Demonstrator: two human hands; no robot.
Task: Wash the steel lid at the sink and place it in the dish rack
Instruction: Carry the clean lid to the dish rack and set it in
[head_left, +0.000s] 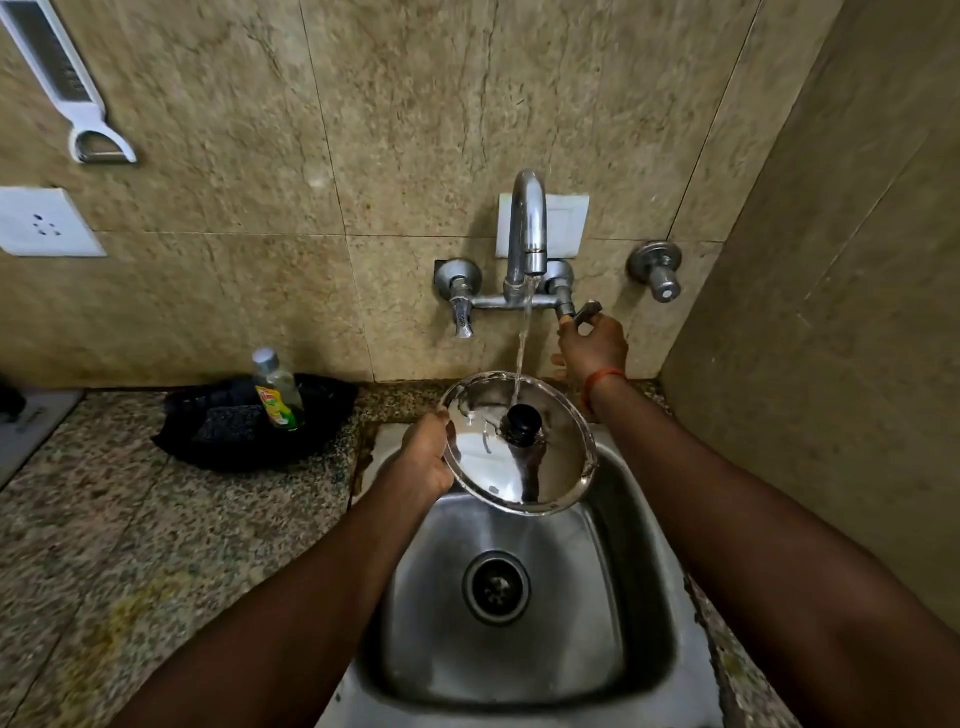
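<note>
Directly under the running tap (527, 228), the steel lid (519, 441) is being held over the back of the sink (644, 597), tilted, with its black knob (523, 419) facing up. Water is being poured in a thin stream onto the lid just beside the knob. The lid's left rim is being gripped by the left hand (426, 457), fingers closed around the edge. The right hand (592, 348) is being kept well apart from the left, raised to the wall, its fingers closed on the right tap lever (584, 314). An orange thread is being worn on that wrist. To the left of the sink, on the speckled stone bench (130, 545), a black tray (249, 421) is being used to hold a dish soap bottle (278, 389) and a dark scrub pad (228, 423). A white peeler (78, 98) is being kept hanging on the tiled wall, upper left.
</note>
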